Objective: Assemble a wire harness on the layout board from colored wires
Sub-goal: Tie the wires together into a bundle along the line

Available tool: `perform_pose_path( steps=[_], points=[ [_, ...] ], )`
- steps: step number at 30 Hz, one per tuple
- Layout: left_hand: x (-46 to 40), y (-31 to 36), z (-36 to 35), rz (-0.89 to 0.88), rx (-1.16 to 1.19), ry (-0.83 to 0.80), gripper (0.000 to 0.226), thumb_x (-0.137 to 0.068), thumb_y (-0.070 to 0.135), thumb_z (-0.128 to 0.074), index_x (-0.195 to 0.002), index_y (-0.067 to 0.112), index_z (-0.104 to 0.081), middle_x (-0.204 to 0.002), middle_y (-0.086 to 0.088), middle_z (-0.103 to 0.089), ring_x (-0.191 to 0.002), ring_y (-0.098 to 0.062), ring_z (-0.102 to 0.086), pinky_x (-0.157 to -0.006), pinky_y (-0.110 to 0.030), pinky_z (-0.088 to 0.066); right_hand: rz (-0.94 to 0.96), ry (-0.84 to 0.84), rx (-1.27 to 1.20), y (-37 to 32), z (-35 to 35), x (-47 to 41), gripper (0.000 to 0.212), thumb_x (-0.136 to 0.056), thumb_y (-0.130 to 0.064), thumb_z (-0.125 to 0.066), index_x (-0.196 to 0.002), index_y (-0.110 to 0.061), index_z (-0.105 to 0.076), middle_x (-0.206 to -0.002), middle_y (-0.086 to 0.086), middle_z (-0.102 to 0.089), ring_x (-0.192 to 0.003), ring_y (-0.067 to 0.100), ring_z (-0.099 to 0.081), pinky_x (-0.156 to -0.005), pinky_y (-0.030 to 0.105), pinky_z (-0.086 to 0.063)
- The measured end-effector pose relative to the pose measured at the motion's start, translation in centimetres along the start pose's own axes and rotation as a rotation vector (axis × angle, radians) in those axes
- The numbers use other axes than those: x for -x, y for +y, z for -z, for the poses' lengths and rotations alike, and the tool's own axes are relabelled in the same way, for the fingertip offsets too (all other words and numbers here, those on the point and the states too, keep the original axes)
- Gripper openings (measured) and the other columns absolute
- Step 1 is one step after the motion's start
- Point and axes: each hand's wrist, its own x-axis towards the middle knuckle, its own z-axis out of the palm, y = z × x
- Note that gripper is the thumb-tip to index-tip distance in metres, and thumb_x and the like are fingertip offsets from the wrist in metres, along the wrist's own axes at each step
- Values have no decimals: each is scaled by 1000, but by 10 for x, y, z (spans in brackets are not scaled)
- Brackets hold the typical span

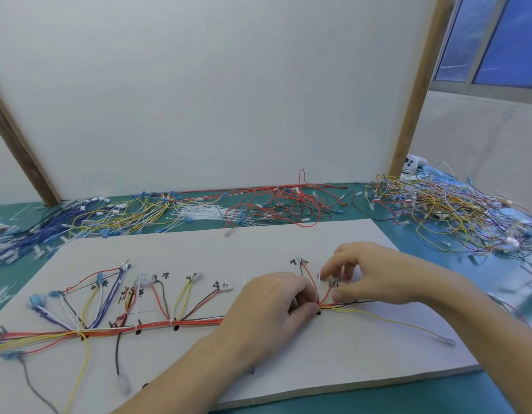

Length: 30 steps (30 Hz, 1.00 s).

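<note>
A person's left hand (pixel 272 303) pinches the wire bundle (pixel 157 325) flat against the layout board (pixel 258 243) at its centre, while the right hand (pixel 363 270), at two o'clock from it, nips a small connector (pixel 333 282) on a red branch wire between thumb and fingertips. The thin wires look light, limp and springy; they are likely best held at the junction and the terminals. Loose wires (pixel 438 210) lie heaped at one o'clock.

A flat grey layout board (pixel 258 243) lies on the green worktop (pixel 438 395). A bundled multicoloured wire harness (pixel 157 324) runs left to right across its near half. Loose tangled wire piles (pixel 438 210) lie beyond, before an upright white panel (pixel 214 85).
</note>
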Motion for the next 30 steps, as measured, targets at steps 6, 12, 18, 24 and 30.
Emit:
perform_pose_path(
  steps=[6, 12, 18, 24, 30],
  points=[
    [0, 0, 0, 16, 36, 17, 8, -88, 30, -72, -93, 25, -71, -84, 12, -68, -71, 1, -54, -69, -14, -43, -34, 1, 65, 0, -1, -12, 32, -87, -6, -71, -79, -37, -69, -80, -7, -74, -69, -3, -64, -68, 17, -50],
    [-1, -2, 0, 47, 102, 34, 8, -85, 26, -76, -90, 22, -71, -80, 10, -70, -70, 1, -57, -66, -7, -40, -24, 49, 43, 1, -2, -17, 34, -89, -2, -68, -77, -34, -66, -72, -15, -69, -66, -9, -62, -62, 11, -46],
    [-1, -2, 0, 60, 148, 16, 7, -85, 23, -77, -90, 22, -73, -78, 12, -70, -68, 1, -58, -65, -7, -40, 9, 83, -250, 3, 1, -3, 25, -93, -3, -68, -88, -25, -78, -75, -1, -75, -68, 11, -68, -74, 29, -57],
    [0, -3, -1, 46, 102, 19, 7, -87, 29, -76, -92, 25, -72, -80, 17, -68, -70, 5, -55, -66, -7, -38, -40, 195, -620, 9, -3, 5, 15, -93, -9, -71, -84, -19, -79, -70, 6, -69, -66, 13, -65, -58, 30, -57],
    [-1, -3, -2, 36, 52, 17, 9, -89, 34, -73, -94, 28, -70, -83, 17, -69, -70, 5, -54, -67, -10, -39, -26, 415, -250, 1, -4, -25, 18, -92, -20, -66, -91, -36, -74, -68, -10, -64, -63, 4, -56, -65, 26, -46]
  ],
)
